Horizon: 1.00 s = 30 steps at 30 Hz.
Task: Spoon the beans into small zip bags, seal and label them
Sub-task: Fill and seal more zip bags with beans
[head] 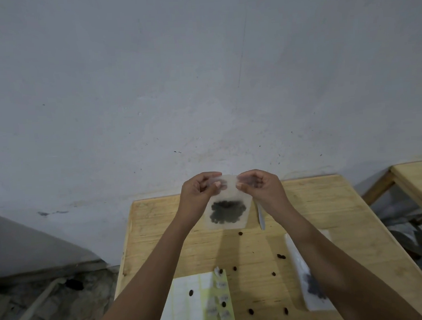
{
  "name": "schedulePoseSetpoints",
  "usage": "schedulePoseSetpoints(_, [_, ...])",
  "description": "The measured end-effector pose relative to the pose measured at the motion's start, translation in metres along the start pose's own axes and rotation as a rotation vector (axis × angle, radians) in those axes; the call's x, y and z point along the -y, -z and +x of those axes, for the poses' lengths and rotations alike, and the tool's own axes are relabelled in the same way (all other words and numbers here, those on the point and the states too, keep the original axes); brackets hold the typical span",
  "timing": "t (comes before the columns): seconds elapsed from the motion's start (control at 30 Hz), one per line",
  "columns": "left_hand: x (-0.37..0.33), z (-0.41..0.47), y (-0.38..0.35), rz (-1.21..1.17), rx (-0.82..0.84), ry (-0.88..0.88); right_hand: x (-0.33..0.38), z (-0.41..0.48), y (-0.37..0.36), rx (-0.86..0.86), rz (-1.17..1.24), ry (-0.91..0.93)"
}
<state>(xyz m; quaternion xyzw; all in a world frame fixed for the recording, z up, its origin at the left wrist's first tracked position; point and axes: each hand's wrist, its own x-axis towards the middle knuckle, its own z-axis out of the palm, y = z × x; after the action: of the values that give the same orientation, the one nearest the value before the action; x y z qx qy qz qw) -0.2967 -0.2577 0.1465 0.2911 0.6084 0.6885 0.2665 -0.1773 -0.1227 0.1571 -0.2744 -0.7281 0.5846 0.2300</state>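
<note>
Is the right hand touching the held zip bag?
Touching. The head view shows the right hand pinching the top edge of the zip bag, thumb overlapping the plastic.

The light is dim and flat, with a cool grey cast over the wall (200, 74) and no glare anywhere. I cannot tell where it comes from. It falls softly, so my forearms throw only faint, blurry shadows on the table (329, 202). One darker band runs toward the near edge below the bag (227, 190) that my left hand (198, 192) and right hand (260, 189) pinch. Both hands look soft-edged, and the beans (226, 211) read as one dark smudge. The wide lens splays the table's side edges outward. Print on the label sheet (195, 307) at the near edge is smeared.
</note>
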Motion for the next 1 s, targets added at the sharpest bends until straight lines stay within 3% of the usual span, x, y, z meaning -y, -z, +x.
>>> schedulePoseSetpoints(0.3, [0.009, -0.014, -0.014, -0.022, -0.029, 0.021, -0.007, -0.003, 0.015, -0.018, 0.112, -0.08])
schedulePoseSetpoints(0.63, [0.015, -0.047, -0.045, 0.076, -0.228, 0.013, -0.011, -0.016, 0.043, 0.173, 0.157, -0.105])
schedulePoseSetpoints(1.0, [0.027, -0.096, -0.039, 0.1, -0.167, 0.12, -0.027, -0.031, 0.018, 0.234, 0.301, -0.287])
